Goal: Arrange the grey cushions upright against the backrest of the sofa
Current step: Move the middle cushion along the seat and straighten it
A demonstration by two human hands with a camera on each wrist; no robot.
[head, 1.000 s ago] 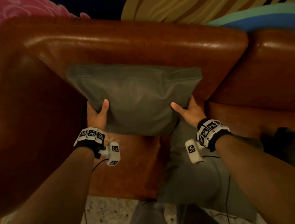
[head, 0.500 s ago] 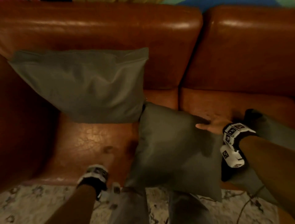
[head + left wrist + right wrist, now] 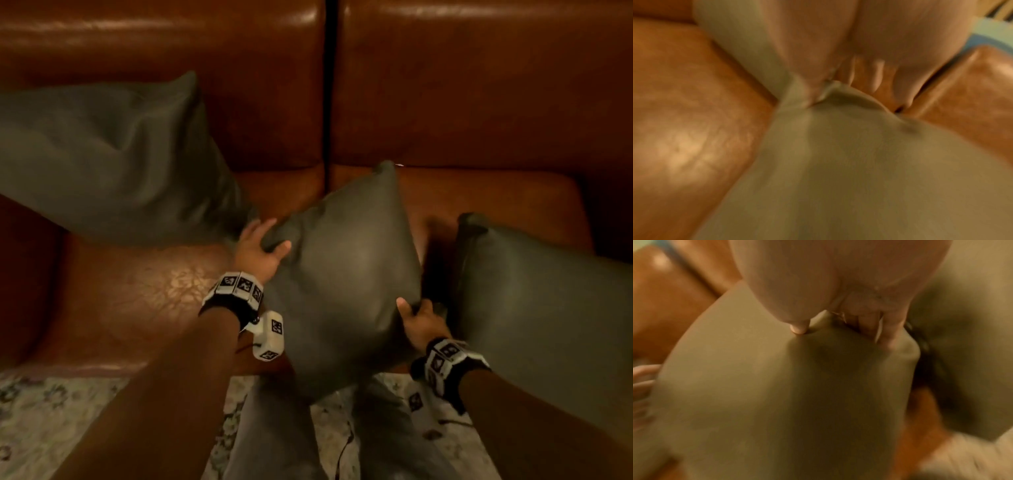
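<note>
— Looking down from the head view, where is the middle cushion (image 3: 346, 274)?
— Tilted on the sofa seat (image 3: 137, 291); the left hand (image 3: 257, 253) grips its left corner, the right hand (image 3: 419, 322) its near right corner.
— And the others?
— One cushion (image 3: 102, 164) leans on the backrest (image 3: 205, 51) at left, another (image 3: 534, 308) lies at right.
— Left wrist view?
— Blurred; fingers (image 3: 877, 73) curl behind the corner.
— Right wrist?
— Thumb (image 3: 797, 328) and fingers pinch the fabric.

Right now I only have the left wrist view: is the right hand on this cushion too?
Observer: Yes, the right hand grips the middle cushion at its lower right edge.
Operator: Is any cushion placed?
Observer: One. The left cushion leans upright on the backrest.
Operator: Any others waiting?
Observer: A right cushion sits just right of the right hand, away from the backrest.
</note>
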